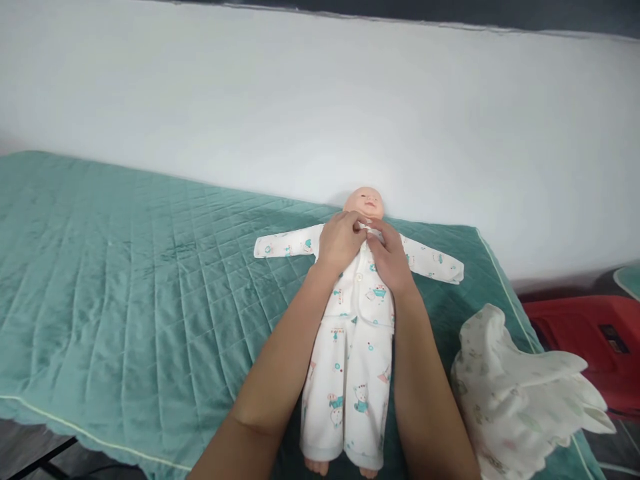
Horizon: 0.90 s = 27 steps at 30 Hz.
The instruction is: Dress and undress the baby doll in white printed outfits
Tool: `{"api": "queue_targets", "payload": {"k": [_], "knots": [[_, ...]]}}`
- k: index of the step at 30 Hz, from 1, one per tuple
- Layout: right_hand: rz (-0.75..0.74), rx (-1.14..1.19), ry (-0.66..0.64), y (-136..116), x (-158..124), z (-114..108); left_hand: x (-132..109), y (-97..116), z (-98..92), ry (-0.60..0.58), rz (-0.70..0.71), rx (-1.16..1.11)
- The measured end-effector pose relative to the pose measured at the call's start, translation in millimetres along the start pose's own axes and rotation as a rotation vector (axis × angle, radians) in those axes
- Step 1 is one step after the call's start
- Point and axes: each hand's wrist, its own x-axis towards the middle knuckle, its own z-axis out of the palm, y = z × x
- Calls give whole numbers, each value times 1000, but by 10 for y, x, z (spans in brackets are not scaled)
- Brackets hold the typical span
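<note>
A baby doll [365,201] lies on its back on a teal quilted bed cover [150,280], head toward the wall. It wears a white printed shirt [367,293] and matching trousers [350,393], sleeves spread out to both sides. My left hand [340,240] and my right hand [390,257] meet at the shirt's collar just below the doll's chin. The fingers of both hands pinch the fabric at the neck opening. The doll's bare feet show at the bottom edge of the picture.
A crumpled white printed cloth [515,393] lies on the bed's right corner. A white wall [320,100] runs behind the bed. A red object [585,340] sits on the floor to the right, beyond the bed edge.
</note>
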Motion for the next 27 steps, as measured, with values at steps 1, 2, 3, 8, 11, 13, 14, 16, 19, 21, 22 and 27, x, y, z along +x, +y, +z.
{"api": "queue_targets", "payload": {"k": [1, 2, 3, 8, 11, 13, 14, 16, 19, 21, 22, 27], "knots": [[3, -2, -1, -1, -1, 1, 3, -1, 4, 1, -33, 8], [8, -6, -1, -2, -1, 1, 6, -4, 8, 4, -59, 15], [16, -8, -1, -5, -2, 1, 7, -7, 12, 7, -73, 21], [25, 22, 7, -28, -6, -1, 5, -33, 2, -12, -28, -33], [39, 51, 13, -50, -12, -5, 3, -34, -25, -60, 6, -66], [64, 64, 18, -65, -16, -9, 3, -28, -39, -89, 4, -65], [74, 70, 22, -71, -18, -11, 3, -25, -43, -99, -3, -59], [81, 80, 26, -79, -21, -15, 5, -25, -42, -108, -11, -53], [88, 93, 30, -88, -26, -20, 5, -38, -30, -106, 3, -65], [94, 94, 29, -95, -28, -24, 3, -45, -25, -98, 11, -72], [93, 93, 28, -98, -30, -26, 1, -46, -24, -94, 12, -73], [52, 99, 12, -103, -31, -29, -9, -35, -27, -82, 12, -92]]}}
